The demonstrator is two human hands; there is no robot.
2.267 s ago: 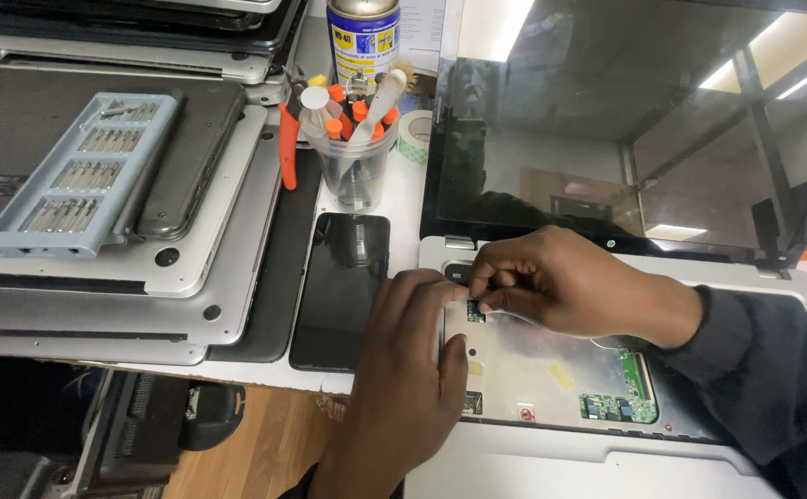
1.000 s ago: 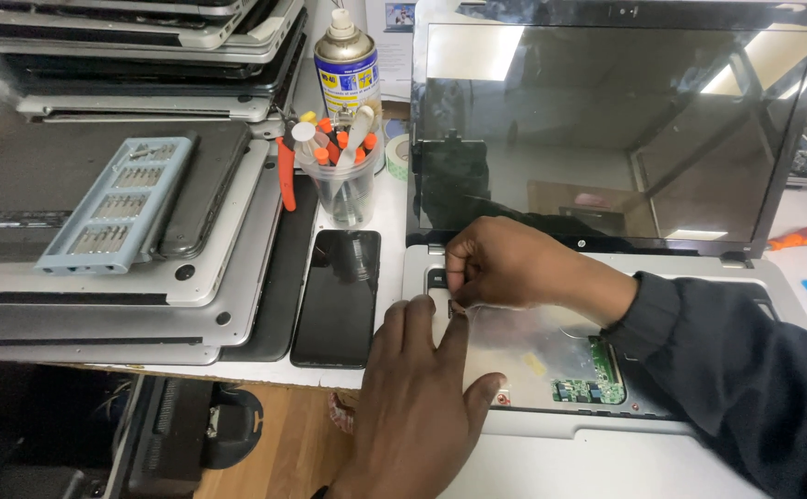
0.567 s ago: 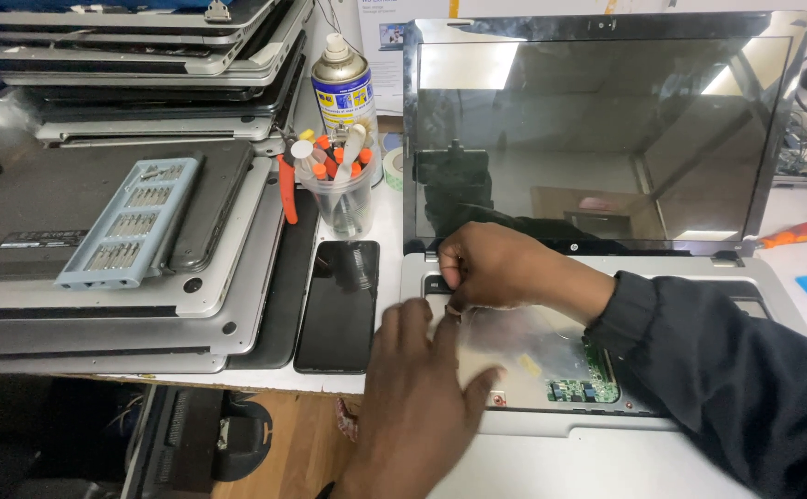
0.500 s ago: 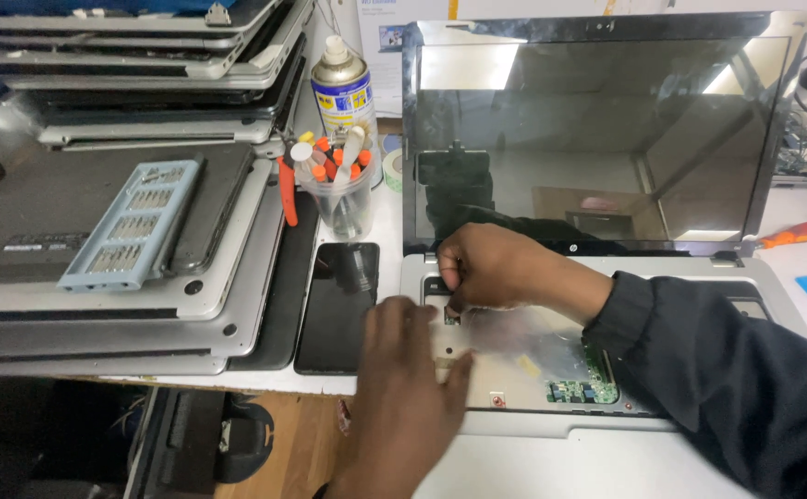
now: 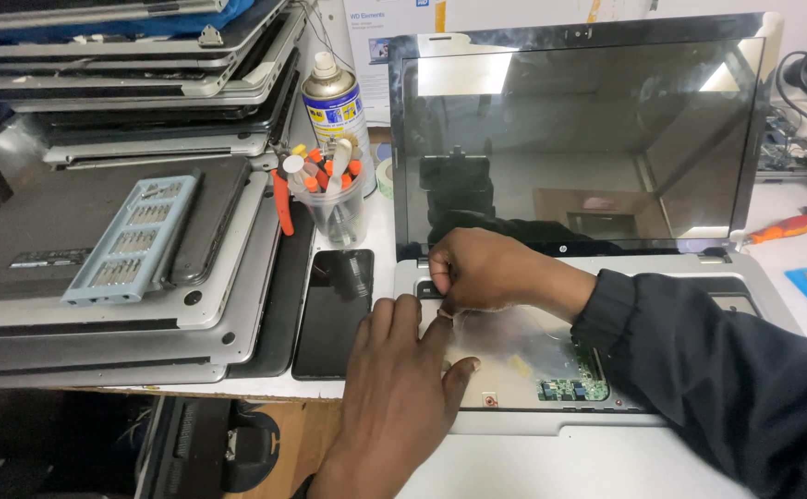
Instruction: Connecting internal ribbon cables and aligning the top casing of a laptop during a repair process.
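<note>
We press our left hand [image 5: 394, 379] flat, fingers spread, on the near-left of the open silver laptop base [image 5: 560, 420] on the tabletop, while our right hand [image 5: 477, 268], just beyond, pinches something too small to identify at the far-left corner.

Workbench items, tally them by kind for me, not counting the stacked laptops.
Open laptop: 1
Phone: 1
Spray can: 1
Tool cup: 1
Blue bit tray: 1
Orange screwdriver: 1
Total: 6
</note>
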